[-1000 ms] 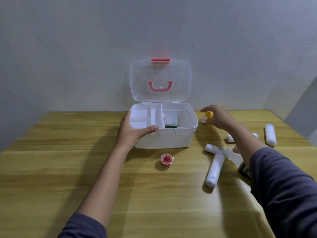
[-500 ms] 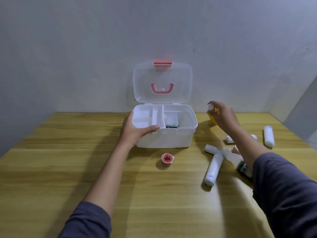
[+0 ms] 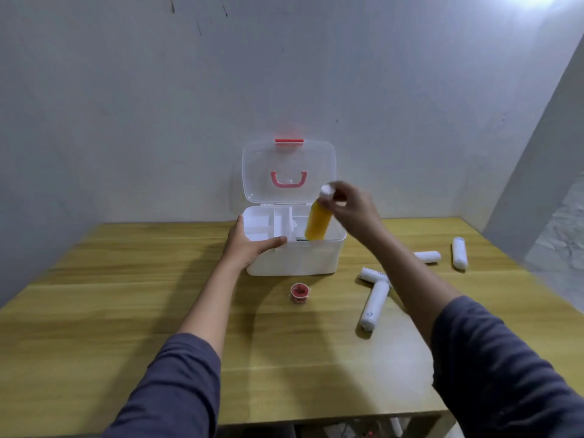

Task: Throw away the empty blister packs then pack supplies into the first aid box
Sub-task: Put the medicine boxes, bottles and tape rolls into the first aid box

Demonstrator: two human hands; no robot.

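Observation:
The white first aid box (image 3: 294,260) stands on the wooden table with its clear lid (image 3: 287,170) raised against the wall. My left hand (image 3: 249,246) grips its front left rim, thumb lying over the white divider tray. My right hand (image 3: 354,207) holds a yellow bottle (image 3: 317,221) with a white cap by its top, tilted over the box's right compartment with its lower end inside the opening. Something small and dark lies in that compartment, mostly hidden.
A small red tape roll (image 3: 300,293) sits in front of the box. Several white bandage rolls (image 3: 374,306) lie to the right, partly behind my right forearm, one more roll (image 3: 459,252) near the right table edge (image 3: 505,263). A wall runs close behind.
My right hand picked the yellow bottle up from the table right of the box and carried it left, over the right compartment. My left hand stayed on the box rim.

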